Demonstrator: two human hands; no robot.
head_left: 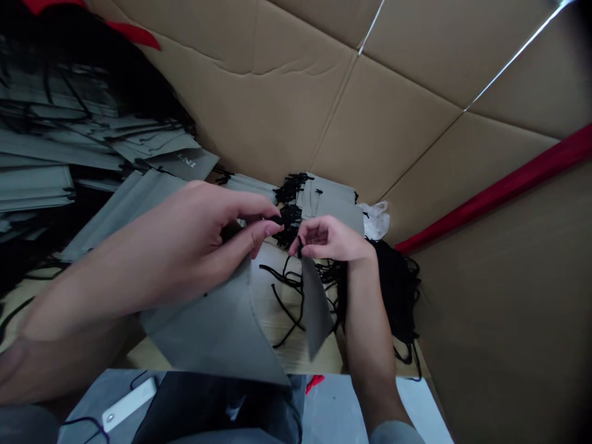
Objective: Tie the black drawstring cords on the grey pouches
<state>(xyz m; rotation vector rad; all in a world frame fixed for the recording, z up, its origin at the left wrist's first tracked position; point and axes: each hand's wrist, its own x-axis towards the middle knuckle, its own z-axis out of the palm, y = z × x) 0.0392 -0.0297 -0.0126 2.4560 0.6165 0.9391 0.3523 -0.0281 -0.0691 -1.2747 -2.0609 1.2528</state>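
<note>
— Between the fingers (271, 227) of the left hand (194, 237), a black cord (289, 217) is pinched; the right hand (330, 239) nips another at the grey bag (217, 324).

— How far along?

— Finished bags (330, 197) lie stacked behind; loose cords (398, 290) wait on the desk (272, 308).

We are in a packing workshop: piles of grey paper bags (60, 154) left of our hands, cardboard walls (287, 105) behind.
</note>
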